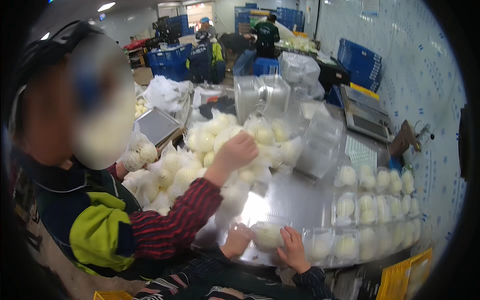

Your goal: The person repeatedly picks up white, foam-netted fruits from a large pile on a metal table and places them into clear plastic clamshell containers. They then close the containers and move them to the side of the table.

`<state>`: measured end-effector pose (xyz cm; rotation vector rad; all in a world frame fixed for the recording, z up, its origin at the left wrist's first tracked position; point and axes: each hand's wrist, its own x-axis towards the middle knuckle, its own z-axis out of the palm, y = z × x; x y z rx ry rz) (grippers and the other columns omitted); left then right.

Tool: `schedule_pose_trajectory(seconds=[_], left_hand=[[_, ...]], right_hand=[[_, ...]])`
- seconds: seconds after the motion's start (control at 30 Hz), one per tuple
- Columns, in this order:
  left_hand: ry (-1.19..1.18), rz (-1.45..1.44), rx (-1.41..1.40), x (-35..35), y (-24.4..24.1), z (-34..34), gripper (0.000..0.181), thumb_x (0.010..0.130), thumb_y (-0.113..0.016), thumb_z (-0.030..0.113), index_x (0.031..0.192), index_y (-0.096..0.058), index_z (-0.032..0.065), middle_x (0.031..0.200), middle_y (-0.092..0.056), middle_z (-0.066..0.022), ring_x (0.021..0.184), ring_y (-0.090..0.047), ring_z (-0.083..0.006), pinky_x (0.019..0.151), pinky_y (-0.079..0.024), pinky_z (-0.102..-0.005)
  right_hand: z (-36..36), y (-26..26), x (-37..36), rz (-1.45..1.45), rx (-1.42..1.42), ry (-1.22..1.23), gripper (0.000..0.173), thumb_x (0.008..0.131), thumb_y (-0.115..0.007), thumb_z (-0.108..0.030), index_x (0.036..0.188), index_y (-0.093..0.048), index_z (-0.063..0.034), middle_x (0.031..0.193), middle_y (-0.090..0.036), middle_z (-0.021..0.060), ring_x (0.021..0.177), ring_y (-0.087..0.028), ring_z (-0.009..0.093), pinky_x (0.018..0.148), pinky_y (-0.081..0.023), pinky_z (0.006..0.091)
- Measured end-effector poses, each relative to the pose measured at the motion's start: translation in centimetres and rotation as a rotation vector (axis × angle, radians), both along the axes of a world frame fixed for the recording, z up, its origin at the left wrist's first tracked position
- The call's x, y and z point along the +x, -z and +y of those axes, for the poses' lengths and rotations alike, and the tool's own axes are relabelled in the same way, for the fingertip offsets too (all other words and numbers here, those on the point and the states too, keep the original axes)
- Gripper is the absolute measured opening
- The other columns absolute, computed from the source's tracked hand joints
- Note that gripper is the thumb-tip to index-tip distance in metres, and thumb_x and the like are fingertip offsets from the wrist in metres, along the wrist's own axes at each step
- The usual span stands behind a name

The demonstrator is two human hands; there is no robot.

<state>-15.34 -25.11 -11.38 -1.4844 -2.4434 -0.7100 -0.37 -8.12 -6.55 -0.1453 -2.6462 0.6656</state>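
At the front edge of the steel table [296, 198], my left hand [237, 240] touches the left side of a clear plastic clamshell box with pale round vegetables [268, 236]. On the box's right side lies my right hand [293, 249], its fingers spread. The view does not settle whether the lid is closed. To the right stand rows of filled clear boxes [345, 245]. Up and to the left is a heap of pale round vegetables in white foam nets [180, 176]. Stacked clear plastic containers [318, 142] stand beyond the bare steel, slightly blurred.
A co-worker in a striped sleeve [176, 213] reaches across the heap from the left, holding netted vegetables [139, 153] in the other hand. Weighing scales [365, 116] stand at the back right by the wall. A yellow crate [405, 277] is below the table's right front edge. Several people work farther back.
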Motion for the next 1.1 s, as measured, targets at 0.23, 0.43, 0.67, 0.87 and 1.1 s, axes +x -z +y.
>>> schedule_pose_trajectory(seconds=[0.23,0.43,0.67,0.87,1.1], left_hand=[[-0.339,-1.005,0.627,2.6,2.8,-5.6,0.005,0.082,-0.058,0.004,0.084,-0.053,0.0034,0.074,-0.054,-0.0012,0.065,-0.049,-0.0075,0.057,-0.042,-0.0217],[-0.291,-1.192,0.294,0.7,5.9,-5.8,0.010,0.082,-0.059,0.006,0.086,-0.052,0.0002,0.070,-0.056,-0.0032,0.061,-0.053,-0.0087,0.054,-0.043,-0.0217],[-0.327,-1.855,0.605,-1.6,0.8,-5.9,0.019,0.086,-0.055,0.013,0.100,-0.050,0.0014,0.079,-0.056,-0.0053,0.067,-0.057,-0.0139,0.055,-0.049,-0.0267],[-0.402,-1.789,0.584,-2.8,3.5,-4.2,0.005,0.082,-0.055,0.006,0.083,-0.054,0.0013,0.068,-0.052,-0.0041,0.058,-0.053,-0.0136,0.051,-0.047,-0.0273],[-0.312,-1.809,0.763,-2.6,2.4,-2.3,0.008,0.081,-0.053,-0.001,0.085,-0.048,0.0050,0.066,-0.052,-0.0049,0.053,-0.049,-0.0117,0.043,-0.041,-0.0241]], right_hand=[[-1.7,3.0,1.8,-0.048,-0.104,0.008,0.056,0.067,-0.047,0.010,0.122,-0.045,-0.0023,0.126,-0.041,0.0205,0.116,-0.039,0.040,0.099,-0.033,0.0421],[-3.9,3.8,0.8,-0.076,-0.291,0.387,0.051,0.078,-0.051,0.002,0.127,-0.039,0.0004,0.110,-0.051,0.0221,0.098,-0.053,0.035,0.087,-0.043,0.0385],[-4.0,6.7,0.6,-0.281,-1.392,0.455,0.019,0.084,-0.051,-0.003,0.101,-0.046,0.0040,0.078,-0.060,0.0135,0.065,-0.062,0.019,0.055,-0.054,0.0275],[-4.3,6.0,-0.4,-0.224,-1.572,0.461,0.007,0.084,-0.051,-0.003,0.088,-0.046,0.0000,0.070,-0.058,0.0101,0.058,-0.059,0.016,0.050,-0.051,0.0261],[-3.2,1.2,0.4,-0.082,-1.431,0.324,0.008,0.084,-0.052,-0.003,0.082,-0.044,-0.0032,0.062,-0.052,0.0060,0.050,-0.051,0.012,0.044,-0.042,0.0237]])
